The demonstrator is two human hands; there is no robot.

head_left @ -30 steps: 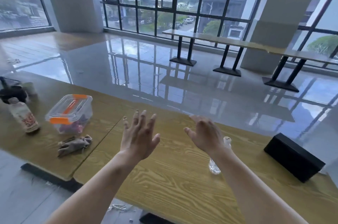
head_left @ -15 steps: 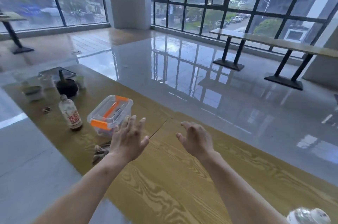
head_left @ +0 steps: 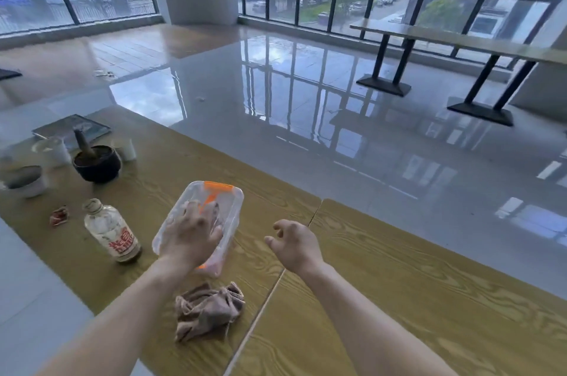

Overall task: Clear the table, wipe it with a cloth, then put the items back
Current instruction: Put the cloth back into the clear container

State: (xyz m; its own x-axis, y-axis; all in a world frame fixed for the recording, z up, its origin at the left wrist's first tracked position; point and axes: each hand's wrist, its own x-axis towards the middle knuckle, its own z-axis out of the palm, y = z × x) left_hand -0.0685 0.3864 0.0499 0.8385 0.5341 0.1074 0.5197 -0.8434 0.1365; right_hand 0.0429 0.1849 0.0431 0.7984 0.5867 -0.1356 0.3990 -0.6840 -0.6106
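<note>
The left hand (head_left: 191, 233) is laid flat on the lid of a clear plastic box (head_left: 214, 207) with orange clips, its fingers spread and pressed on top rather than clenched. The right hand (head_left: 294, 245) is held above the wooden bench (head_left: 399, 283), fingers loosely curled and empty. A crumpled cloth (head_left: 208, 311) is seen just near of the box, and a bottle (head_left: 112, 231) stands left of it.

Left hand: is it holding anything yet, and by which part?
The left hand lies on the lid of the clear container; a closed grip cannot be told. The right hand holds nothing.
</note>
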